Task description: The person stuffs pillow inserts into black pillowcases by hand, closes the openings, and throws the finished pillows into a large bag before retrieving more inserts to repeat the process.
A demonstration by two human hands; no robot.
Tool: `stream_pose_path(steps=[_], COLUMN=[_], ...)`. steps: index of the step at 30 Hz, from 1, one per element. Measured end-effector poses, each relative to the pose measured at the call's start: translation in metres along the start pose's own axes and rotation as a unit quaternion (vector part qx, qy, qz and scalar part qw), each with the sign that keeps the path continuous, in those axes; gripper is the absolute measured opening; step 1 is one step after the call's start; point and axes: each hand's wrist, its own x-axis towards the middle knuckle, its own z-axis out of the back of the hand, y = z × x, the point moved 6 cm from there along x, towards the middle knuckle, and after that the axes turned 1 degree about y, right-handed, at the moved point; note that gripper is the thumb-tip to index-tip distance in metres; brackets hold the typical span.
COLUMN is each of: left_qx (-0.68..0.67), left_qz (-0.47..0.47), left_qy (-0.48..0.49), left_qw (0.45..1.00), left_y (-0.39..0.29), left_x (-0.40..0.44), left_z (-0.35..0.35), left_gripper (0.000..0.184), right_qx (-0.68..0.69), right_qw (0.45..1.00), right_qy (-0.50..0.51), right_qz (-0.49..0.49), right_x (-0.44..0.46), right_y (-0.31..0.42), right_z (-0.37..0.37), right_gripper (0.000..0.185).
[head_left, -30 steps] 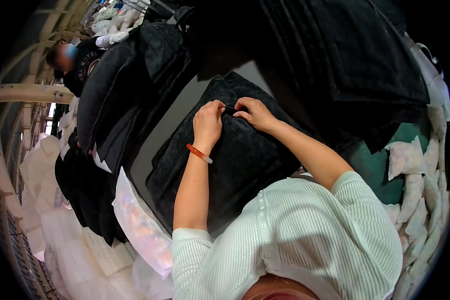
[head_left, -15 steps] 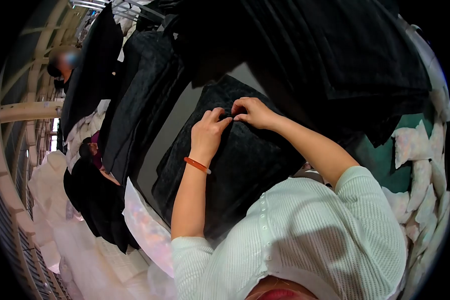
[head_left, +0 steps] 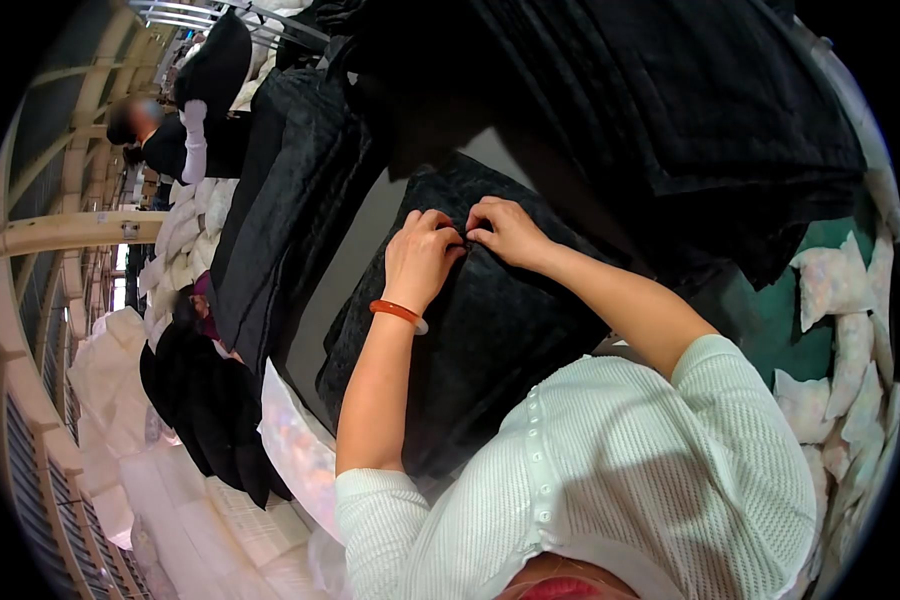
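Note:
A black plush cloth cover lies in front of me, its far corner pointing away. My left hand, with an orange bracelet on its wrist, is closed in a pinch at the cover's upper part. Right beside it, my right hand pinches the same dark cloth, thumb and fingertips together. The two sets of fingertips almost meet. What exactly lies between them is too dark and small to make out. Below the cover shows a grey surface.
Stacked black cloths rise at the back right, and more black cloth hangs at the left. White pillows are piled at right. At far left a co-worker stands by a black cushion. Another person is partly hidden.
My hands stay at nearly the same spot on the cover, with small finger shifts. The co-worker's black item has moved up, uncovering a pale sleeve. The view has shifted slightly.

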Motion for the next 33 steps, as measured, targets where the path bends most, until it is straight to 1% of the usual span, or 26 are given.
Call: stream_pose_path(steps=[1,2,3,5,7,9,11,13,16,17,19,20,23,24,25,27,28,29,30,31,33], left_qx=[0.031,0.031,0.047,0.066,0.11,0.133,0.157,0.205,0.235,0.235,0.252,0.248,0.259,0.238,0.203,0.096,0.096,0.053,0.01,0.011,0.053], left_qz=[0.004,0.004,0.001,-0.002,-0.031,-0.035,-0.037,0.011,0.041,0.04,0.007,0.014,0.029,-0.008,-0.039,-0.08,-0.081,-0.079,-0.078,-0.079,0.007], left_qy=[0.003,0.003,-0.012,-0.027,-0.049,-0.059,-0.073,-0.061,-0.048,-0.047,-0.033,-0.011,0.01,-0.02,-0.025,-0.009,-0.009,-0.013,-0.018,-0.018,-0.049], left_qw=[1.0,1.0,0.999,0.997,0.992,0.989,0.984,0.977,0.97,0.97,0.967,0.969,0.965,0.971,0.978,0.992,0.992,0.995,0.997,0.997,0.997], left_y=[0.0,0.001,0.001,0.0,-0.007,-0.009,-0.013,-0.012,-0.011,-0.011,-0.015,-0.014,-0.022,-0.025,-0.026,-0.021,-0.019,-0.015,-0.014,-0.016,-0.009], left_x=[0.001,0.001,0.0,-0.001,-0.003,-0.006,-0.008,-0.009,-0.004,-0.003,0.003,0.005,0.013,0.013,0.012,0.008,0.006,0.002,-0.001,-0.003,-0.006], left_z=[-0.001,-0.004,-0.006,-0.005,-0.002,-0.002,0.0,0.001,-0.001,0.0,-0.002,-0.004,-0.006,-0.011,-0.015,-0.022,-0.02,-0.017,-0.016,-0.014,-0.007], left_gripper=[0.009,0.009,0.007,0.006,0.003,0.003,0.004,0.005,0.007,0.007,0.007,0.008,0.008,0.009,0.009,0.009,0.009,0.008,0.009,0.009,0.006], right_qx=[-0.025,-0.014,-0.013,-0.022,-0.024,-0.026,-0.041,-0.041,-0.037,-0.032,-0.026,-0.019,-0.008,-0.007,0.002,0.008,0.009,0.012,0.012,0.018,0.028], right_qw=[0.999,0.999,0.999,0.996,0.996,0.996,0.995,0.995,0.995,0.994,0.993,0.992,0.991,0.991,0.99,0.989,0.989,0.989,0.989,0.989,0.988], right_qy=[-0.031,-0.05,-0.05,-0.085,-0.084,-0.079,-0.084,-0.082,-0.089,-0.097,-0.108,-0.118,-0.132,-0.132,-0.137,-0.146,-0.147,-0.147,-0.147,-0.148,-0.152], right_qz=[0.002,0.01,0.01,0.019,0.021,0.02,0.042,0.04,0.038,0.038,0.035,0.033,0.027,0.026,0.021,0.02,0.009,-0.001,-0.001,0.014,0.028], right_x=[-0.001,-0.002,-0.004,-0.005,-0.005,-0.006,-0.006,-0.006,-0.006,-0.007,-0.008,-0.009,-0.012,-0.015,-0.018,-0.02,-0.023,-0.025,-0.025,-0.023,-0.021], right_y=[0.004,0.006,0.007,0.01,0.014,0.015,0.018,0.02,0.022,0.022,0.02,0.019,0.017,0.014,0.01,0.004,0.004,0.003,0.004,0.006,0.009], right_z=[0.003,0.003,0.002,0.006,0.008,0.007,0.008,0.008,0.007,0.007,0.006,0.006,0.006,0.004,0.004,0.006,0.006,0.007,0.007,0.006,0.005], right_gripper=[0.012,0.011,0.011,0.011,0.011,0.011,0.01,0.01,0.01,0.01,0.01,0.011,0.007,0.007,0.007,0.007,0.007,0.007,0.007,0.007,0.007])
